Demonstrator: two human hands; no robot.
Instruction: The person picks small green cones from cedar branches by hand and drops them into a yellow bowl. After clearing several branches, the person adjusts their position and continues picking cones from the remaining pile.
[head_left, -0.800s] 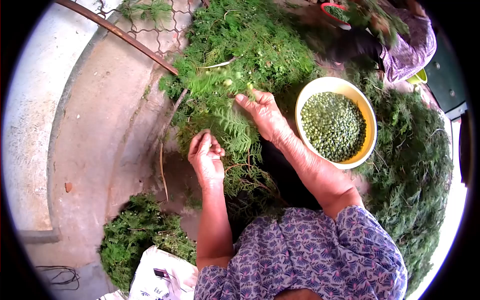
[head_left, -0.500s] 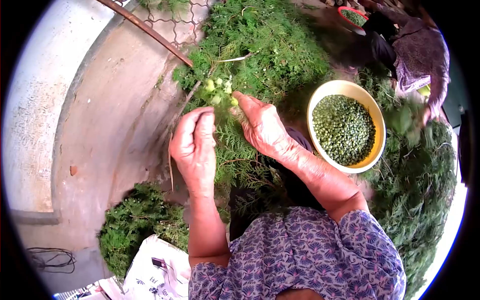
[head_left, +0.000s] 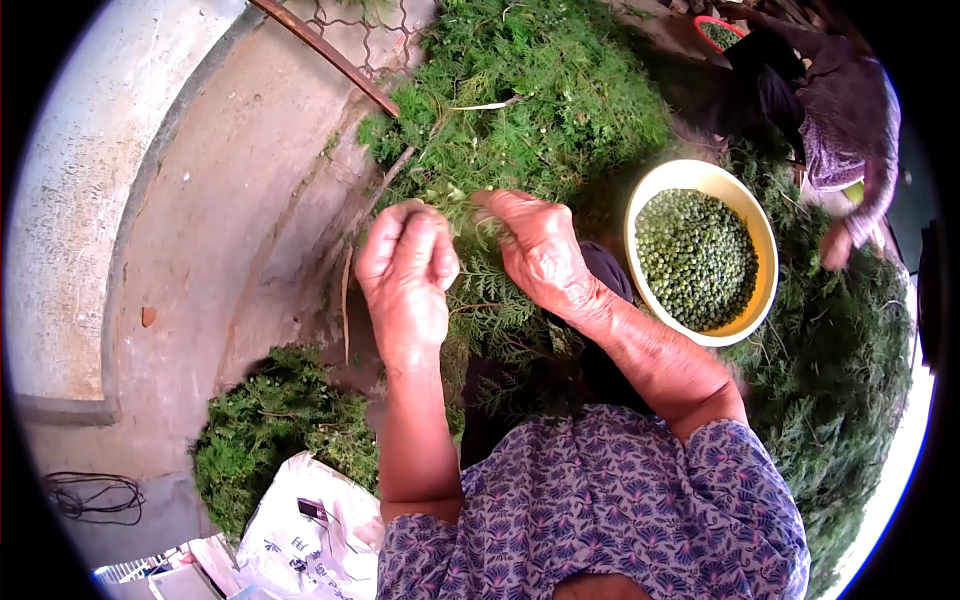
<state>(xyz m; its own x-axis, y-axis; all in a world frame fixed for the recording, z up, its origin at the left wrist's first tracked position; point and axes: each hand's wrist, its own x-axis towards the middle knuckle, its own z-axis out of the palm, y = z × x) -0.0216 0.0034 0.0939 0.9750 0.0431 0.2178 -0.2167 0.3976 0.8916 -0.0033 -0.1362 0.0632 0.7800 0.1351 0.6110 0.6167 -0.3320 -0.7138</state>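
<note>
My left hand [head_left: 410,270] is closed, its fingers curled near a green sprig [head_left: 455,205]; what it holds is hidden. Beside it on the right, my right hand [head_left: 540,245] has its thumb and fingers pressed together on the sprig, whose tip is blurred. Leafy green branches [head_left: 490,305] hang below and between the hands, over my lap. To the right of my right hand stands a yellow basin [head_left: 638,250] holding many small green seed cones [head_left: 695,258].
A large pile of green branches [head_left: 550,90] lies ahead, another [head_left: 820,390] at the right, a smaller one [head_left: 270,440] at lower left beside a white sack [head_left: 320,520]. A wooden pole [head_left: 330,52] crosses the upper left. A co-worker [head_left: 850,110] bends at upper right near a red-rimmed container [head_left: 720,35].
Both hands have shifted slightly right in the view. The pale green cones seen between them before are now mostly out of sight. The co-worker's hand has moved a little left and down.
</note>
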